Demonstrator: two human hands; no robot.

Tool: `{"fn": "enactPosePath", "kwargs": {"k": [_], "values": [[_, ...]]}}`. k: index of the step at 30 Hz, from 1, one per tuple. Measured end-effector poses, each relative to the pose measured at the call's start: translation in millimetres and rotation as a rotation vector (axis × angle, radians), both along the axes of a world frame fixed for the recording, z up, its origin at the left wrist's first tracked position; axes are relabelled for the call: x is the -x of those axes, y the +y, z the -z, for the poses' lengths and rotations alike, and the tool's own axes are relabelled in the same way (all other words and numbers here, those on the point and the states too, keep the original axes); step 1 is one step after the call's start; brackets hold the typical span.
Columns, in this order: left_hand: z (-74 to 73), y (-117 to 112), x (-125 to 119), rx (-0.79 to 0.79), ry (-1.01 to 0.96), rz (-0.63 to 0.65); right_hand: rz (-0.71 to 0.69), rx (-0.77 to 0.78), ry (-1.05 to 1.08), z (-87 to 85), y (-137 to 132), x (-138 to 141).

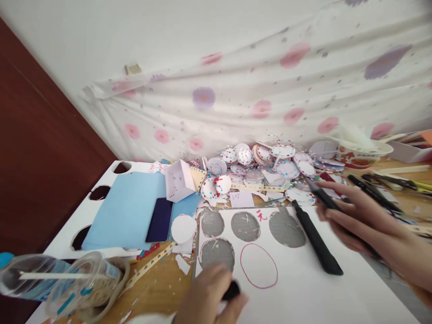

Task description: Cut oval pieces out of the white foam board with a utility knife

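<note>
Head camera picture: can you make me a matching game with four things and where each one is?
Things:
1. red ring
2. dotted paper circles
3. small black thing
4. thin black tool

Places:
A. held in the left hand
B. drawn on the white sheet
C. held in the right hand
D. heaped at the foot of the flowered cloth

Right pairs: 1-B, 2-D, 3-A, 4-C.
</note>
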State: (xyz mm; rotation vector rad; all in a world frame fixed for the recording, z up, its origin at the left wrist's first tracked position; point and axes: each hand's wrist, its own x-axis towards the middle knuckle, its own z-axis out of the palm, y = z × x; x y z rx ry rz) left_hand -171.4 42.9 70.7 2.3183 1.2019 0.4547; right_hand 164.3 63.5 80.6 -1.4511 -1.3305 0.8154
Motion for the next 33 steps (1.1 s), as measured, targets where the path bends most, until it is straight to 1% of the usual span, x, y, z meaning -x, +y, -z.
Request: {"fn": "enactPosePath", "kwargs": {"k": [1,2,3,5,6,8,10,12,14,18,20,24,27,30,33], "values": [[10.8,15,-19,-0.073,0.041,-0.005,-0.097,0.04,0.233,-2.0,16,13],[21.4,31,-39,-0.13,0.07,0.017,-0.174,0.026,0.45,-2.1,32,29],[31.9,46,-58,-0.181,0.09,0.034,-0.214,0.019,0.612,-0.4,46,44],[51.9,75,-89,-0.266,0.143,0.047,-0.24,-0.018,0.797,7.2,71,73],[61.5,87,-100,-0.302,0.172,0.03,-0.254,-0.004,0.845,12.5,81,83],[78.8,103,-114,-0.315,0.209,-0.002,-0.261,0.029,0.886,24.8,98,96],[92.3,110,-118,-0.31,0.203,-0.034,-0.27,0.043,0.877,38.5,111,98],[100.6,112,-117,-0.293,0.182,-0.058,-0.271,0.036,0.839,52.6,123,95],[103.9,113,-115,-0.27,0.17,-0.07,-0.255,0.019,0.781,66.0,134,92],[102.8,116,-112,-0.23,0.176,-0.075,-0.187,-0.019,0.617,86.3,150,93],[101.7,118,-112,-0.213,0.177,-0.078,-0.124,-0.039,0.512,93.1,154,93],[100.4,119,-113,-0.182,0.162,-0.073,0.051,-0.095,0.291,105.2,158,90],[99.6,118,-113,-0.159,0.151,-0.069,0.136,-0.13,0.168,113.7,162,89],[99.0,117,-113,-0.139,0.147,-0.072,0.158,-0.144,0.071,118.4,165,90],[98.8,118,-113,-0.125,0.144,-0.072,0.105,-0.142,0.003,118.4,164,92]]}}
